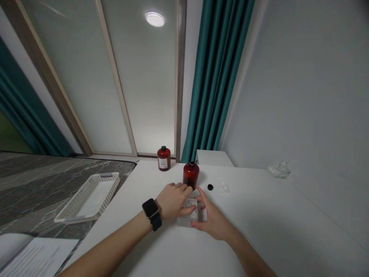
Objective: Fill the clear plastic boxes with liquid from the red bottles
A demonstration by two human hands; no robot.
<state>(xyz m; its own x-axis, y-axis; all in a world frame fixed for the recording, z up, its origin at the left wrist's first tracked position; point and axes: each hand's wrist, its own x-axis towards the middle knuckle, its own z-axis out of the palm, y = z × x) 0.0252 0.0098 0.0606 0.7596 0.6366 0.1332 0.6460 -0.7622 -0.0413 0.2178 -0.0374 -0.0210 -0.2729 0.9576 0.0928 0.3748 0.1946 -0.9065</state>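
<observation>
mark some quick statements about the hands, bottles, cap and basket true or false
1. The watch is on the right wrist. False: it is on the left.
2. Both the left hand and right hand are at a clear box. True.
3. A black cap lies on the white table. True.
4. The basket stands on the table. False: it is off to the table's left.
5. Two red bottles are visible. True.

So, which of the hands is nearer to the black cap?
Right: the right hand is just below the black cap in the picture; the left hand is farther away, to its left.
</observation>
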